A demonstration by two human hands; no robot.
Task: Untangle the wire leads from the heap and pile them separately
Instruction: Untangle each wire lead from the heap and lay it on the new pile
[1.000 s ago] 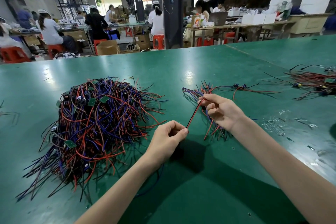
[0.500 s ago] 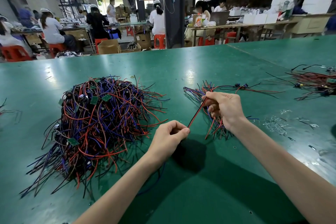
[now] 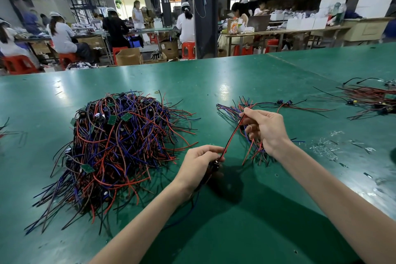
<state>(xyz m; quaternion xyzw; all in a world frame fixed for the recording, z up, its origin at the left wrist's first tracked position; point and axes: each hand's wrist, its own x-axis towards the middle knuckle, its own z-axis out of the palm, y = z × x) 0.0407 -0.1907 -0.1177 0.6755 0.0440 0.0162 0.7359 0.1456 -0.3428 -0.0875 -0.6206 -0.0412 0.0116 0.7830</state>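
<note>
A big tangled heap [image 3: 120, 146] of red, blue and black wire leads with small green boards lies on the green table at the left. A smaller separate pile of leads [image 3: 252, 126] lies at centre right, partly under my right hand. Between my hands runs one red and black wire lead [image 3: 232, 135], held taut. My left hand [image 3: 200, 164] grips its lower end, where a dark part shows under the fingers. My right hand [image 3: 265, 128] pinches its upper end above the small pile.
The green table [image 3: 214, 221] stretches wide around me. Another bunch of red and black leads [image 3: 368, 98] lies at the far right. Small clear scraps [image 3: 330, 146] are scattered on the right. People sit at benches beyond the table's far edge.
Both hands have kept hold of the same lead. My right hand has turned a little, and my left hand has shifted slightly so the dark part at the lead's end shows.
</note>
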